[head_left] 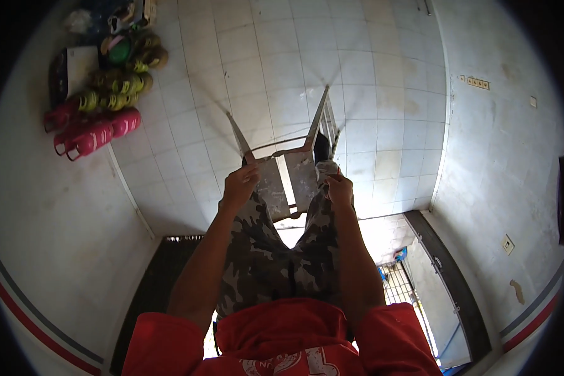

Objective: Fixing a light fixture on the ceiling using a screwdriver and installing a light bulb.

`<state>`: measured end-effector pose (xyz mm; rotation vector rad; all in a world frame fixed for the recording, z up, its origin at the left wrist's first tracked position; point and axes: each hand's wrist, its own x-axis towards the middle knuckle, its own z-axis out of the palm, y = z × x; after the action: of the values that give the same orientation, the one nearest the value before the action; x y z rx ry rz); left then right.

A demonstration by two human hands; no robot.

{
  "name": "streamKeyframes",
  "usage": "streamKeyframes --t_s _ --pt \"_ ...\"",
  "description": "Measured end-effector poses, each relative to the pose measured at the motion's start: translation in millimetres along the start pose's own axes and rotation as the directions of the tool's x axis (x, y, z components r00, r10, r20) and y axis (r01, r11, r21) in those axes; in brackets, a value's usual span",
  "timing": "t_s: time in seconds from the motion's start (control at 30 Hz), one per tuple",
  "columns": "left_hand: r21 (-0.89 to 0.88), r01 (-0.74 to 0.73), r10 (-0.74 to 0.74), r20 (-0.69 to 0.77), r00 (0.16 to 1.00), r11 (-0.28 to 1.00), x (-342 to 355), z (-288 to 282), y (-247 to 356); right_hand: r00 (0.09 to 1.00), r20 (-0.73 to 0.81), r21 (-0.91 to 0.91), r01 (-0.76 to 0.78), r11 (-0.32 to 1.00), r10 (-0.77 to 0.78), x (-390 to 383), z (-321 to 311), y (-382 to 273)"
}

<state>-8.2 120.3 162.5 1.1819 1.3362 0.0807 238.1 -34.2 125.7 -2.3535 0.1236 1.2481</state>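
Below me a worn grey stool-like stand (269, 182) has a slotted top and thin legs splayed out onto the tiled floor. My left hand (240, 185) is closed over the stand's left edge, fingers curled; whatever they hold, if anything, is hidden. On the other side, my right hand (339, 189) makes a pinch, with a thin reddish tip showing above the fingers. Just beyond it lies a pale, crumpled-looking patch (326, 168), too small to name. A dark shoe (321, 147) shows by the stand's right side, past my camouflage trousers (250, 250).
Pink gas cylinders (94, 136) and yellow-green ones (122, 84) stand along the left wall, near a box (81, 72). Sockets (479, 83) sit on the right wall (495, 156). Behind me, at the lower right, a dark-framed door (448, 276) stands beside a bright opening with a grille (398, 285).
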Motion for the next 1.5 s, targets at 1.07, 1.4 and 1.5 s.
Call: streamKeyframes --t_s 1.07,1.4,1.5 --pt "0.112 0.022 -0.030 0.066 0.997 0.993 37.8 16.7 37.4 0.983 -0.175 0.371 0.112 0.922 -0.049 -15.1 83.3 -53.9" --pt "-0.515 -0.232 0.360 0.164 0.918 0.825 -2.2 9.8 271.9 0.841 -0.061 0.898 0.282 0.339 -0.537 -158.0 -10.6 -269.8" --pt "-0.576 -0.356 0.472 0.059 0.880 0.736 -25.6 -4.6 321.9 0.779 -0.111 0.906 0.334 0.259 -0.617 -206.3 -37.3 -314.5"
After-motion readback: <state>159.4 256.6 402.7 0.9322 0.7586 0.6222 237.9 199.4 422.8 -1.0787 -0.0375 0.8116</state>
